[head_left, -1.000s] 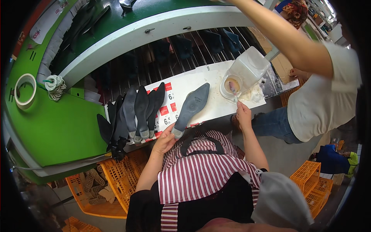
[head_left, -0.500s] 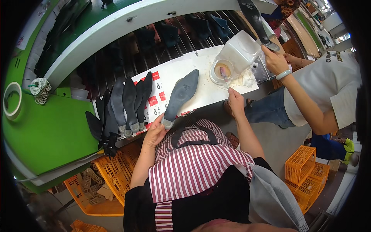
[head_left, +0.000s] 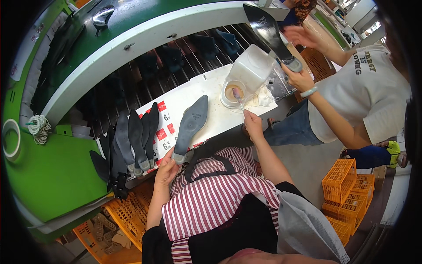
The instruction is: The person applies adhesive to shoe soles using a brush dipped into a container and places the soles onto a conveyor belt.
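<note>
My left hand pinches a grey shoe sole by its pale heel end. The sole slants over the white sheet with its pointed toe away from me. In my right hand is the handle of a brush. Its bristle end is inside the round mouth of a translucent plastic jug, where a tan, glue-like substance shows. Several dark shoe soles lie side by side to the left of my sole, toes pointing away. A crumpled whitish cloth or paper lies beside the jug.
At right a co-worker holds a glossy black sole. A rack of metal bars carries dark pieces behind the sheet. A green machine stands left, with a tape roll. Orange crates stand on the floor.
The view has shifted, so the bench sits further left. My sole and the brush in the jug hold nearly the same places. The co-worker's other hand has risen, fingers spread, beside the black sole.
</note>
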`<action>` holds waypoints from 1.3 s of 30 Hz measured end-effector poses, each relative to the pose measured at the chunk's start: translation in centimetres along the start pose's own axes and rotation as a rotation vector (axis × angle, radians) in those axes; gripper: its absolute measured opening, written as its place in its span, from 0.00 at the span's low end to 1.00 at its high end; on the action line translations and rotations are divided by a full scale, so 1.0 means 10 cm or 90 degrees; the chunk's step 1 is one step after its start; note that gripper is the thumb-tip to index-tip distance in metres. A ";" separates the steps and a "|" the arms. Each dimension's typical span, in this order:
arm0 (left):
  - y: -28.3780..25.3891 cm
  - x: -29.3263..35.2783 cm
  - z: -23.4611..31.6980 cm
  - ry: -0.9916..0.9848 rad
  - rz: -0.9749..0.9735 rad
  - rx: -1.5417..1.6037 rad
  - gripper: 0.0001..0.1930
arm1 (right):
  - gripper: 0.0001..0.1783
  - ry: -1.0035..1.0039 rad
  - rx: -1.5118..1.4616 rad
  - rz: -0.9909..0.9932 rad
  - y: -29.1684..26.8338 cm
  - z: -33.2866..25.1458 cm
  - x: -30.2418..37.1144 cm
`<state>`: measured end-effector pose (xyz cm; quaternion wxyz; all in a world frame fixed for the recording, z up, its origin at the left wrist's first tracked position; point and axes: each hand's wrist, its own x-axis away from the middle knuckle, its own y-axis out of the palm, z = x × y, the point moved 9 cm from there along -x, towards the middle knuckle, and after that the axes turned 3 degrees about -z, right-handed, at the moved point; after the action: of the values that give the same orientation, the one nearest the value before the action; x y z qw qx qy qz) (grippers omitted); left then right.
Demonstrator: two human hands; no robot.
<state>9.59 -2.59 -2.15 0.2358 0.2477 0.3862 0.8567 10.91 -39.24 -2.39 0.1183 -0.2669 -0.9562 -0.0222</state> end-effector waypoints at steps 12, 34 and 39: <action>0.00 0.00 -0.03 -0.005 0.005 -0.001 0.40 | 0.15 0.039 -0.040 0.003 0.03 -0.02 0.09; 0.01 0.27 0.80 0.232 0.420 -0.768 0.35 | 0.13 -0.163 0.148 0.113 -0.14 0.30 -0.13; 0.82 0.04 0.41 0.012 0.098 -0.688 0.20 | 0.13 -0.196 0.173 0.120 -0.14 0.32 -0.15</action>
<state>10.03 -5.02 6.72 0.2627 0.1109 -0.1259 0.9502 10.69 -40.85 -5.84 0.0073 -0.3368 -0.9281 0.1588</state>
